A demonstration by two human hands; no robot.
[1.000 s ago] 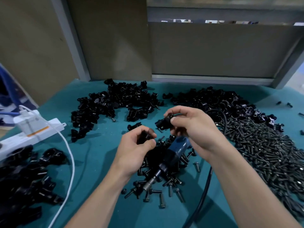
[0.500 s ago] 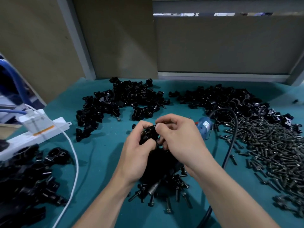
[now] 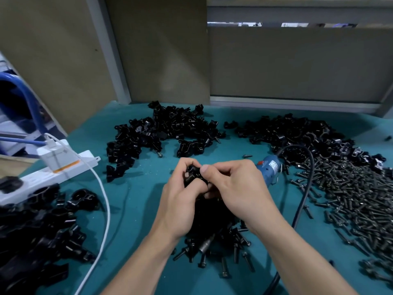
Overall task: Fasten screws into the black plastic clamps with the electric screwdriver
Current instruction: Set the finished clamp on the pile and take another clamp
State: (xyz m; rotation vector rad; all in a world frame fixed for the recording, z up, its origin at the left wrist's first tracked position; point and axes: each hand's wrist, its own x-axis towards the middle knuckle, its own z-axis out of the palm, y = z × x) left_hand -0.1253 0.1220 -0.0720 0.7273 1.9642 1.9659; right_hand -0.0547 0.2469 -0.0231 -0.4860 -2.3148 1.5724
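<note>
Left hand and right hand both pinch one clamp in curled fingers above the surface. Screwdriver slants under the right hand, tip pointing back toward the person, so away from the clamp.

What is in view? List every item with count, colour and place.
held clamp: one, black, centre, between both hands.
clamp piles: three, black, back centre, back right, near left.
screw heap: one, dark, right side.
loose screws: several, dark, below the hands.
electric screwdriver: one, blue, under the right hand.
screwdriver cable: one, black, looping right.
power strip: one, white, left.
white cable: one, white, left of the hands.
table mat: one, teal, under everything.
left hand: one, pinching the held clamp.
right hand: one, pinching the held clamp.
</note>
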